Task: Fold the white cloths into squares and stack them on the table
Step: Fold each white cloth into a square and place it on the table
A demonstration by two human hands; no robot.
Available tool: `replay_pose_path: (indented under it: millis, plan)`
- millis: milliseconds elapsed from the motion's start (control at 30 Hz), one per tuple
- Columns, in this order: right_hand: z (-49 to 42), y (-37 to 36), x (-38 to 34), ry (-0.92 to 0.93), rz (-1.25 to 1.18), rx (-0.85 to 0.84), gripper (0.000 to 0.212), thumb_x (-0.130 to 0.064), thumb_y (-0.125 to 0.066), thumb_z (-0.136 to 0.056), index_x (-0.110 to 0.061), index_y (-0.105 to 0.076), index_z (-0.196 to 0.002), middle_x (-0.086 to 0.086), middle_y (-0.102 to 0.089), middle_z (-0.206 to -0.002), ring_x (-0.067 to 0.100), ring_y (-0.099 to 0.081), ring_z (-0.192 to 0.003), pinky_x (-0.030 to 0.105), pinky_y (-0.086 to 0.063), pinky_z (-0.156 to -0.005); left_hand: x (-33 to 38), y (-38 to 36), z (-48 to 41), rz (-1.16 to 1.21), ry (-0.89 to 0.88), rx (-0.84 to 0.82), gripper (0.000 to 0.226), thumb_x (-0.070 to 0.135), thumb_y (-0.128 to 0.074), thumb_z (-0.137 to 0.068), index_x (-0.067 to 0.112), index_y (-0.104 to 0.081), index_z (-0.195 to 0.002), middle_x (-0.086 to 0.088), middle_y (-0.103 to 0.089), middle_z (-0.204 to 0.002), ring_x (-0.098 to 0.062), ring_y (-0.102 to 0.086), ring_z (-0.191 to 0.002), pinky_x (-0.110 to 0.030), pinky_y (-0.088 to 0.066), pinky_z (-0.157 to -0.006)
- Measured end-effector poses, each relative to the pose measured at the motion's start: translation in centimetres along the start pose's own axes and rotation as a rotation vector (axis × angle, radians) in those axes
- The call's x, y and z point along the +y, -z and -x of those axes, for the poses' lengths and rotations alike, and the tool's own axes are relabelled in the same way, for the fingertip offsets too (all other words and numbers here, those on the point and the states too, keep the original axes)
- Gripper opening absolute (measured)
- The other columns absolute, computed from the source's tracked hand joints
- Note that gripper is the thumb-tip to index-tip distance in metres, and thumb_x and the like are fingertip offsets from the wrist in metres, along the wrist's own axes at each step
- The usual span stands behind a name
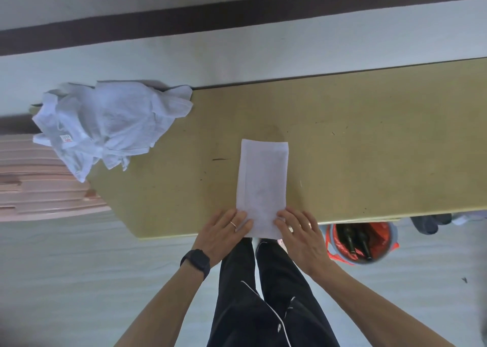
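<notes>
Both forearms reach forward from the bottom of the view, side by side, to the near edge of the desk (369,149). The left hand (226,230) lies palm down with its fingers stretched nearly straight, their tips resting on the near left corner of a folded white cloth (262,183). The right hand (303,233) mirrors it at the near right corner, palm down, fingers a little more bent, tips set on the cloth's edge. The two hands are apart, with the width of the cloth between them, and neither is wrapped round anything; whether a thumb is tucked under the cloth cannot be told. The left wrist wears one dark watch (196,261), and one thin ring (233,224) shows on a left finger.

The one folded cloth is a long narrow strip lying flat on the desk. Its near end is at the near edge under the fingertips, and it runs straight away toward the middle of the desk.

One pile of crumpled white cloths (110,125) sits on the far left corner of the desk, spilling over the left edge; how many cloths it holds cannot be counted.

On the floor just beyond the near edge, to the right of the hands, stands one bucket (393,237) lined with an orange bag, with at least two dark bottles (350,241) in it. A pink stack (39,183) lies off the left edge.
</notes>
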State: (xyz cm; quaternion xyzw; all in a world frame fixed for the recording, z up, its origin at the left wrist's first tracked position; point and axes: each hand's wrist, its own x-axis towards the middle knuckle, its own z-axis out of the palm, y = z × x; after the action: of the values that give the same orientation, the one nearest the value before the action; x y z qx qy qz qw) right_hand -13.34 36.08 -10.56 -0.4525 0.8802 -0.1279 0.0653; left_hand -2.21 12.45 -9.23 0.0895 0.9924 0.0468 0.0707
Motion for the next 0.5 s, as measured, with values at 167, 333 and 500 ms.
replay_pose_path:
  millis: [167, 333, 500]
  plan:
    - [-1.1, 1.0, -0.1, -0.015, -0.097, 0.026, 0.017, -0.013, -0.069, -0.08, -0.016, -0.069, -0.096, 0.0, -0.067, -0.111, 0.026, -0.06, -0.112, 0.038, -0.044, -0.095, 0.1, 1.5, -0.9, 0.021, -0.035, 0.13, 0.026, 0.007, -0.067, -0.078, 0.021, -0.066, -0.1, 0.001, -0.066, -0.103, -0.024, -0.062, -0.091, -0.035, -0.045, -0.087]
    - [-1.9, 3.3, 0.4, -0.191, -0.321, -0.098, 0.016, -0.02, -0.061, -0.091, -0.015, -0.07, -0.104, -0.003, -0.071, -0.108, 0.019, -0.058, -0.108, 0.035, -0.05, -0.086, -0.8, 3.3, -2.0, 0.221, 0.085, 0.209, 0.012, 0.032, -0.052, -0.096, 0.021, -0.055, -0.101, 0.006, -0.065, -0.068, -0.02, -0.062, -0.066, -0.029, -0.049, -0.066]
    - [-4.9, 6.4, 0.8, -0.484, -0.567, -0.234, 0.021, -0.026, -0.049, -0.103, -0.02, -0.067, -0.11, -0.011, -0.066, -0.095, 0.018, -0.057, -0.091, 0.029, -0.041, -0.076, -1.9, 5.3, -4.1, 0.367, 0.279, 0.273, 0.025, 0.034, -0.051, -0.094, 0.019, -0.072, -0.092, 0.004, -0.06, -0.061, -0.022, -0.059, -0.06, -0.028, -0.049, -0.056]
